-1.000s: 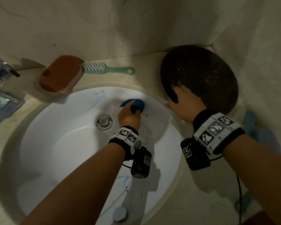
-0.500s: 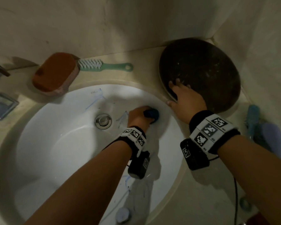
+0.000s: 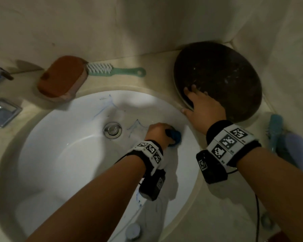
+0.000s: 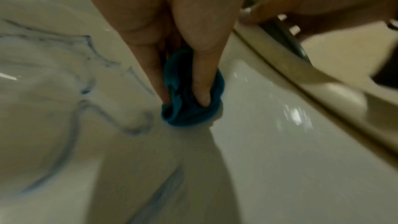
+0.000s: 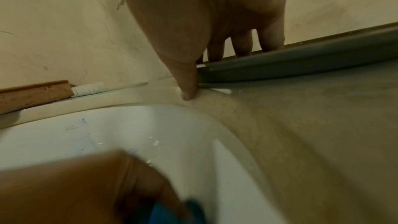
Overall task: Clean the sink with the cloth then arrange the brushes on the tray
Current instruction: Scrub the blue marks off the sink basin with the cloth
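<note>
My left hand (image 3: 157, 132) pinches the bunched blue cloth (image 4: 189, 94) against the white ceramic sink (image 3: 63, 154); right hand (image 3: 202, 107) flat, braced on the dark round tray (image 3: 226, 75). Press firmly, overlap strokes across ink marks (image 4: 86, 67).

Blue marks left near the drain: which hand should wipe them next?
Left. The left hand already grips the cloth in the sink; the right hand rests on the tray.
</note>
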Motion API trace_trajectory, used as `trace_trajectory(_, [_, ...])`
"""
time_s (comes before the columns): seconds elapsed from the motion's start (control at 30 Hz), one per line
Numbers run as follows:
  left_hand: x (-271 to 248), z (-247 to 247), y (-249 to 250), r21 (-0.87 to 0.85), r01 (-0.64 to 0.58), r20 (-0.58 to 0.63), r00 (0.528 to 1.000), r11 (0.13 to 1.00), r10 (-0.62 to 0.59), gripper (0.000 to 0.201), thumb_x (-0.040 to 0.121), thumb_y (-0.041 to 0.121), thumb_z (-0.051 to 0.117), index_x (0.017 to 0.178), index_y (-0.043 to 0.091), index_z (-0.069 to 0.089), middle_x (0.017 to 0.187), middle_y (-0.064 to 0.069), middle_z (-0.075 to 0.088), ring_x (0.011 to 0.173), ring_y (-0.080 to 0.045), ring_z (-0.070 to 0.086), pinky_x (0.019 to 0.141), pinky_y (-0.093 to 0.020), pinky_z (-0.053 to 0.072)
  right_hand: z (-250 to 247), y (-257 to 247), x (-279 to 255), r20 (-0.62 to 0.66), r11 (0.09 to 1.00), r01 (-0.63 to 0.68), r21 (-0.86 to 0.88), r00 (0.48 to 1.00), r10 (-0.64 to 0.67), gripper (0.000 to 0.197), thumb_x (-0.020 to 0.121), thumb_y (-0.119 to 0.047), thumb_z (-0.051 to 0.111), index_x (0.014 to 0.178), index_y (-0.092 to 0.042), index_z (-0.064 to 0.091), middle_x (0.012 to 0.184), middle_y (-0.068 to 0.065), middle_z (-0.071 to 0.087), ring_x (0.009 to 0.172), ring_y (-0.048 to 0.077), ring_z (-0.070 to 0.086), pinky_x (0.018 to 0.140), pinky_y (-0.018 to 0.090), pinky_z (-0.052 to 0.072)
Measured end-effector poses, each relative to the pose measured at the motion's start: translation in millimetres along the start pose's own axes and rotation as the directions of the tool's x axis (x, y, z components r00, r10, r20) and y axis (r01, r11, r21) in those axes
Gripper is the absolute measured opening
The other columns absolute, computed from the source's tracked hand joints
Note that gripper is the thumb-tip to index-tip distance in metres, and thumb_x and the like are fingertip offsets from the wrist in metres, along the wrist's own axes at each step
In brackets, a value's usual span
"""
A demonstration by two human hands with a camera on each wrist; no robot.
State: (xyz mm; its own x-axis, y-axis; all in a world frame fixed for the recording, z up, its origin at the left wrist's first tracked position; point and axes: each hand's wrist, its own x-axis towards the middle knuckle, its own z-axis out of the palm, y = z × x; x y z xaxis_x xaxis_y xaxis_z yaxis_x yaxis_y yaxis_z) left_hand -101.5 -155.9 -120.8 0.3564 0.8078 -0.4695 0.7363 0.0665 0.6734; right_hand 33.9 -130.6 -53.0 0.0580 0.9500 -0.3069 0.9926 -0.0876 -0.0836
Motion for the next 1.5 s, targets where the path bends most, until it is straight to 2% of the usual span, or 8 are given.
trace_trajectory(0.13, [-23.7, 6.4, -14.7, 0.159, -0.033, 0.224, 0.975, 0.987, -0.003, 0.045, 0.079, 0.019, 0.074, 0.122, 0.013, 0.062, 0.122, -0.01, 0.063, 0.114, -0.026, 0.057, 0.095, -0.027, 0.043, -7.8, -7.1, 0.1, 0.058, 0.999, -0.029, 0.031, 0.998, 0.027, 0.067, 0.09, -0.038, 0.053, 0.147, -0.026, 0.019, 0.157, 0.004, 0.014, 0.141, 0.033, 0.021, 0.112, 0.051, 0.029])
trace_trajectory(0.33, [-34.4, -37.3, -52.1, -0.268, 0.084, -0.252, 0.955, 0.96, -0.154, 0.038, 0.084, 0.011, 0.063, 0.121, 0.015, 0.061, 0.115, -0.007, 0.065, 0.107, -0.025, 0.061, 0.095, -0.027, 0.046, -32.2, -70.4, 12.4, -0.163, 0.967, 0.248, -0.055, 0.954, -0.253, 0.049, 0.089, -0.028, 0.052, 0.136, -0.015, 0.044, 0.142, 0.014, 0.04, 0.124, 0.035, 0.043, 0.101, 0.042, 0.038])
trace_trajectory(0.6, [-16.5, -81.2, -97.2, -0.811, -0.022, -0.524, 0.472, 0.585, -0.709, 0.026, 0.08, 0.015, 0.072, 0.102, 0.005, 0.062, 0.09, -0.004, 0.062, 0.079, -0.017, 0.056, 0.056, -0.007, 0.037, -9.9, -102.3, 54.5, -0.039, 0.964, 0.264, -0.024, 0.963, -0.265, 0.04, 0.096, -0.023, 0.045, 0.131, -0.003, 0.049, 0.137, 0.022, 0.046, 0.121, 0.036, 0.048, 0.1, 0.037, 0.037])
trace_trajectory(0.8, [12.2, -68.1, -59.0, -0.853, -0.106, -0.436, 0.684, 0.511, -0.585, 0.02, 0.072, 0.003, 0.074, 0.069, 0.015, 0.058, 0.075, -0.017, 0.066, 0.062, -0.027, 0.062, 0.053, -0.029, 0.053, -5.1, -95.0, 56.7, -0.037, 0.945, 0.325, -0.037, 0.945, -0.326, 0.044, 0.098, -0.021, 0.042, 0.14, -0.008, 0.038, 0.149, 0.019, 0.033, 0.128, 0.032, 0.043, 0.104, 0.033, 0.033])
trace_trajectory(1.07, [-17.5, -97.1, -109.0, -0.806, -0.133, -0.573, 0.423, 0.577, -0.702, 0.029, 0.071, 0.006, 0.07, 0.07, 0.027, 0.051, 0.092, -0.014, 0.064, 0.071, -0.034, 0.065, 0.062, -0.041, 0.057, -10.7, -96.5, 55.2, -0.039, 0.947, 0.306, -0.101, 0.95, -0.311, 0.043, 0.096, -0.026, 0.044, 0.137, -0.012, 0.043, 0.144, 0.018, 0.041, 0.121, 0.035, 0.049, 0.099, 0.038, 0.041])
trace_trajectory(1.23, [10.4, -83.3, -81.8, -0.77, -0.178, -0.627, 0.391, 0.613, -0.674, 0.035, 0.071, -0.01, 0.056, 0.061, 0.023, 0.048, 0.092, -0.011, 0.048, 0.079, -0.025, 0.057, 0.072, -0.04, 0.052, -6.1, -93.7, 57.7, -0.058, 0.945, 0.307, -0.108, 0.947, -0.315, 0.043, 0.095, -0.026, 0.046, 0.136, -0.012, 0.045, 0.143, 0.016, 0.043, 0.119, 0.035, 0.05, 0.096, 0.038, 0.041])
trace_trajectory(1.33, [18.6, -71.1, -73.2, -0.763, -0.237, -0.632, 0.468, 0.602, -0.617, 0.03, 0.076, -0.02, 0.053, 0.067, 0.009, 0.053, 0.081, 0.003, 0.041, 0.067, 0.001, 0.051, 0.064, -0.023, 0.045, -4.8, -91.6, 58.5, -0.086, 0.942, 0.329, -0.07, 0.939, -0.334, 0.043, 0.094, -0.025, 0.049, 0.135, -0.011, 0.048, 0.141, 0.019, 0.045, 0.119, 0.036, 0.051, 0.098, 0.039, 0.043])
trace_trajectory(1.5, [-7.8, -80.3, -120.4, -0.826, -0.117, -0.555, 0.345, 0.552, -0.757, 0.02, 0.074, -0.001, 0.067, 0.08, 0.014, 0.056, 0.1, -0.017, 0.062, 0.089, -0.031, 0.061, 0.083, -0.037, 0.053, -9.2, -92.7, 58.1, -0.079, 0.941, 0.326, -0.09, 0.94, -0.333, 0.041, 0.093, -0.026, 0.049, 0.132, -0.012, 0.051, 0.135, 0.017, 0.05, 0.115, 0.036, 0.053, 0.094, 0.039, 0.045])
